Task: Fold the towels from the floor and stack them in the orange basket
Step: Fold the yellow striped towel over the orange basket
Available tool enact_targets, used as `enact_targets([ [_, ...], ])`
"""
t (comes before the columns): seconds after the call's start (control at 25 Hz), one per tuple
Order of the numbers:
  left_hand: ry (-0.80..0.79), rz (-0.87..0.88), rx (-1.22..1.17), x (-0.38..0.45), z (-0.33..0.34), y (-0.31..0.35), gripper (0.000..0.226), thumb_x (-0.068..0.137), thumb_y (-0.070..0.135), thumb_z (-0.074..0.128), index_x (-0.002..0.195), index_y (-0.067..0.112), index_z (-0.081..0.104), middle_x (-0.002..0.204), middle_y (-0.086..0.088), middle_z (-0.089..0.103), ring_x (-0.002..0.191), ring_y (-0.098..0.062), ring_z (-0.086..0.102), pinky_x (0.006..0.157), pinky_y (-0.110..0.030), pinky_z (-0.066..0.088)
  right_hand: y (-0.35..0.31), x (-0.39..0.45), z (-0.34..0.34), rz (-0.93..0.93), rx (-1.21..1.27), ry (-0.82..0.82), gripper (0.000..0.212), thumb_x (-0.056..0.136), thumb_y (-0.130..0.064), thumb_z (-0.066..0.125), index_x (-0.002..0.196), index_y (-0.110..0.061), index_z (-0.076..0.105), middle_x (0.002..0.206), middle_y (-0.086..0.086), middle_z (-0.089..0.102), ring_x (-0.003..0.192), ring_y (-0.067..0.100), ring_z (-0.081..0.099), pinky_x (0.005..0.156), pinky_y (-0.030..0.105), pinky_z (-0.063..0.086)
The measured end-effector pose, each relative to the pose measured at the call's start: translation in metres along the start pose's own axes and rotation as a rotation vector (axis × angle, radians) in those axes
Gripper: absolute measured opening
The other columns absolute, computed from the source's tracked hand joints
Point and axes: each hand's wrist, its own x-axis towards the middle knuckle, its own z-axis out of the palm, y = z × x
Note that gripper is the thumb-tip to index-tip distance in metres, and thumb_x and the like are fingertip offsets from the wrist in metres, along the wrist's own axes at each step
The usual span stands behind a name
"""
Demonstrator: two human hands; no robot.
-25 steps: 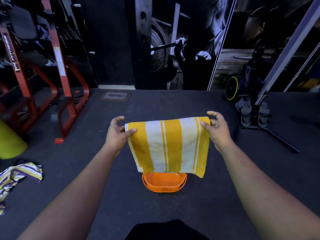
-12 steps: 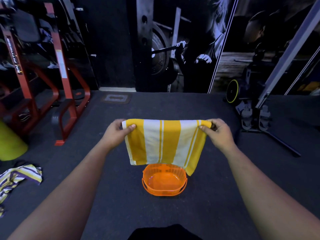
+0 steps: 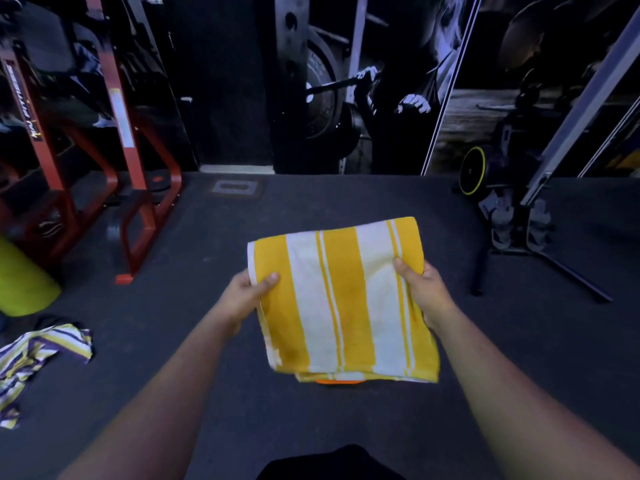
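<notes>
I've got the folded yellow-and-white striped towel [image 3: 341,299] flat between both hands, left hand [image 3: 246,295] and right hand [image 3: 423,291] each pinching a side edge, so it stays square directly over the orange basket [image 3: 338,381], which it almost hides.

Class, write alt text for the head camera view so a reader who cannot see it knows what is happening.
A person's left hand and right hand hold a folded yellow-and-white striped towel flat by its side edges, almost covering the orange basket on the dark gym floor. A crumpled purple-and-yellow striped towel lies on the floor at the left.
</notes>
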Motion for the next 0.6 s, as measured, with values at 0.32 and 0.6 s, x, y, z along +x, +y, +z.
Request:
enact_targets([
  [0.32,0.187,-0.156,0.033,0.066,0.036,-0.059,0.035,0.099,0.045,0.062,0.122,0.019,0.064,0.113,0.000,0.073,0.104,-0.022,0.070,0.090,-0.046,0.057,0.072,0.038,-0.014,0.095,-0.253,0.195,0.022,0.096,-0.045,0.066,0.108,-0.027,0.067,0.099,-0.009,0.077,0.085,0.009,0.075,0.065,0.025,0.056],
  [0.6,0.262,-0.325,0.144,0.197,0.090,-0.158,0.029,0.100,0.043,0.061,0.116,0.019,0.061,0.107,0.007,0.067,0.099,-0.016,0.064,0.081,-0.036,0.052,0.184,0.168,-0.049,0.274,-0.381,0.242,0.019,0.103,-0.038,0.056,0.114,-0.023,0.063,0.105,-0.012,0.067,0.099,0.011,0.065,0.074,0.028,0.048],
])
